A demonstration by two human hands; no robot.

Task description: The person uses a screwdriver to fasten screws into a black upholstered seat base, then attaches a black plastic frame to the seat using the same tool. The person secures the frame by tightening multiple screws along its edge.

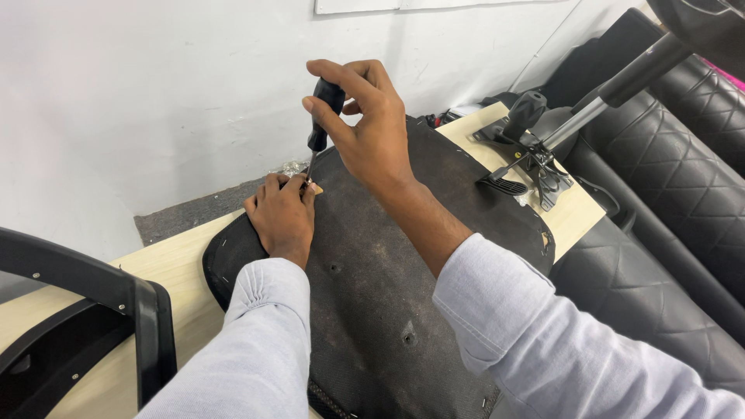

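Observation:
A black fabric-covered chair seat base (388,287) lies underside up on a light wooden table (167,268). My right hand (369,128) grips the black handle of a screwdriver (322,116), held upright with its tip down near the seat's far edge. My left hand (281,213) rests on that edge, fingers pinched around the screwdriver tip and a small pale part (317,188). Whether a screw sits under the tip is hidden by my fingers. Both arms wear pale grey sleeves.
A black chair tilt mechanism with a gas cylinder (543,147) lies on the table's far right. Black quilted chair backs (683,178) stand to the right. A black curved chair frame (93,310) occupies the near left. A white wall runs behind the table.

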